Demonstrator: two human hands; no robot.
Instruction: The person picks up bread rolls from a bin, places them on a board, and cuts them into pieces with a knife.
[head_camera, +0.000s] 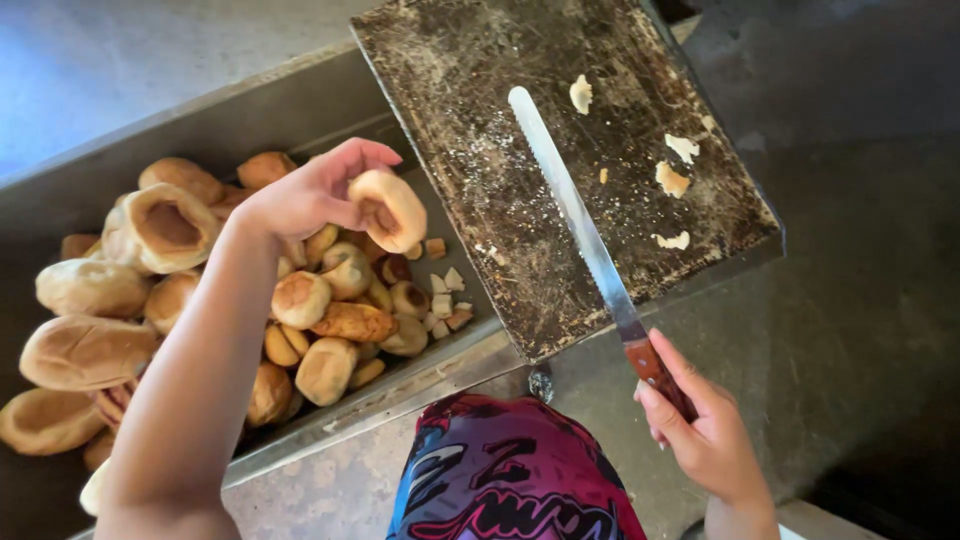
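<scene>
Metal tray (300, 110) of bread rolls at nine o'clock. Left hand (300, 195) pinches one bun (390, 208) above it. Right hand (700, 430), five o'clock, grips knife (575, 215) across dark cutting board (480, 120).

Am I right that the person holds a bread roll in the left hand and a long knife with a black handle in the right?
Nearly. The head view shows the knife has a reddish-brown wooden handle, not black. The left hand does hold a bread roll, the right hand the knife.
</scene>
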